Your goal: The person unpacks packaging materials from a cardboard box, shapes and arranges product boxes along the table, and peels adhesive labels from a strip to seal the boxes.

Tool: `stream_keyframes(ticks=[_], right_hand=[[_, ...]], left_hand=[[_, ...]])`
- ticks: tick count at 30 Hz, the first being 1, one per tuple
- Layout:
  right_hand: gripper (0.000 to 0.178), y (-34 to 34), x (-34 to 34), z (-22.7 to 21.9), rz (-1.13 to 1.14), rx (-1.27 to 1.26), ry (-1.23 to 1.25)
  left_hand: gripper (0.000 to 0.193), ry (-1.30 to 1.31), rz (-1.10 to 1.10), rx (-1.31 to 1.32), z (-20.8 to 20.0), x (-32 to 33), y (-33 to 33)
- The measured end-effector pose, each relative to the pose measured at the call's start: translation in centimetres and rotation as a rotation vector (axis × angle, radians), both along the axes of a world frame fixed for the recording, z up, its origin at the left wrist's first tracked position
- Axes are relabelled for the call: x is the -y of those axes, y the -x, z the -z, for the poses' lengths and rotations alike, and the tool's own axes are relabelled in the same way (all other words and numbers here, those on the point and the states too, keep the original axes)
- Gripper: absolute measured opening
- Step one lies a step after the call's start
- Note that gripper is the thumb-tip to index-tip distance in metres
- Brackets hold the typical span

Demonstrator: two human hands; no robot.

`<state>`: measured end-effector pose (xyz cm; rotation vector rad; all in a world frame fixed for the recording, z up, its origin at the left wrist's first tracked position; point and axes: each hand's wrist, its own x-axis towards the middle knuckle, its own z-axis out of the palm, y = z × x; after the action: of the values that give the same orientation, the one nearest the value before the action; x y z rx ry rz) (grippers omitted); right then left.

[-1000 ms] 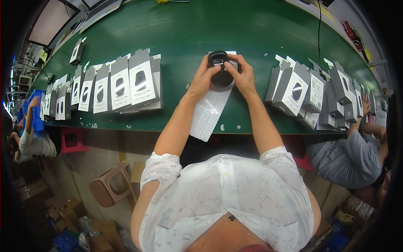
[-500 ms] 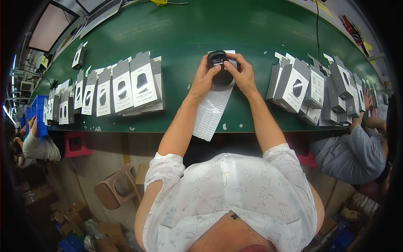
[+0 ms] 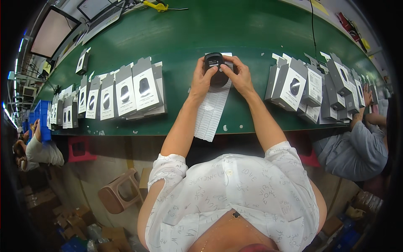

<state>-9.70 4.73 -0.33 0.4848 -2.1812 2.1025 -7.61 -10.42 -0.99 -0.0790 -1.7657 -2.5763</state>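
Head | black mouse (image 3: 215,67) between both hands, apparently gripped

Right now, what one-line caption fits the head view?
Both hands, left hand and right hand, hold a black computer mouse over a white label strip on a green workbench.

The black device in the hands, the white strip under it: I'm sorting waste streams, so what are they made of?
Black device: likely moulded plastic, with a smooth, faintly glossy shell. White strip: seemingly paper, a thin, flat, matte sheet of small labels drooping over the green table edge.
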Motion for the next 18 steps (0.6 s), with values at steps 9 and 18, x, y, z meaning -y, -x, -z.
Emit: stream_keyframes(ticks=[9,18], right_hand=[[0.032,-0.04,-0.04,-0.14,0.001,0.012,0.003],[0.031,-0.15,-0.06,-0.22,-0.008,0.025,0.014]], left_hand=[[0.034,-0.003,-0.010,-0.004,-0.18,-0.12,0.03],[0.034,0.011,-0.016,-0.017,-0.32,-0.21,-0.06]])
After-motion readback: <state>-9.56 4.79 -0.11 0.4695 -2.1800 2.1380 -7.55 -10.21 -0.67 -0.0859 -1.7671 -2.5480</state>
